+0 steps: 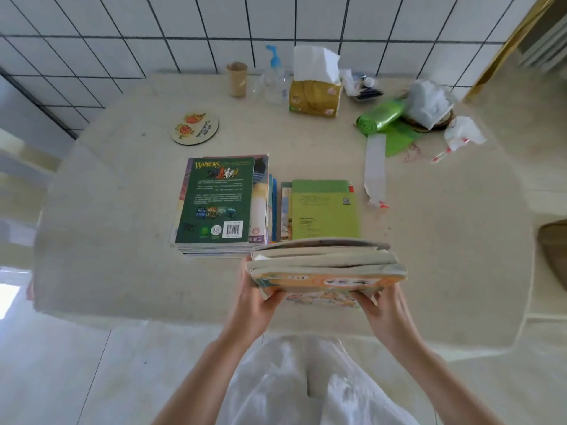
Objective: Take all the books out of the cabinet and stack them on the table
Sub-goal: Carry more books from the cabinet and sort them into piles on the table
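Head view looks down on a pale, rounded worktop (pixel 122 240) set against a white tiled wall (pixel 122 32). Both hands hold a bundle of books (pixel 326 268) above the near edge of the worktop, page edges facing up and an orange illustrated cover turned toward the person. The left hand (pixel 256 297) grips the bundle's left end, fingers curled under and thumb across the cover; the right hand (pixel 382 305) grips the right end the same way, so each grip is pinching the bundle. Just beyond the held books, two stacks lie flat on the worktop. The left stack (pixel 214 204) is the taller one, topped by a dark green "Warriors" book lying back cover up with its barcode at the near right corner. Just beside it on the right is a lower stack (pixel 322 210) topped by a light green book. Farther back and to the left lies a round coaster (pixel 194 127) with orange cartoon figures. Along the far edge stand a brown paper cup (pixel 237 78), a clear pump bottle (pixel 274 78) with a blue top, and a yellow tissue pack (pixel 316 96) with a white tissue sticking up. At the far right lie a green roll of bags (pixel 380 116) and crumpled white plastic wrappers (pixel 429 102).
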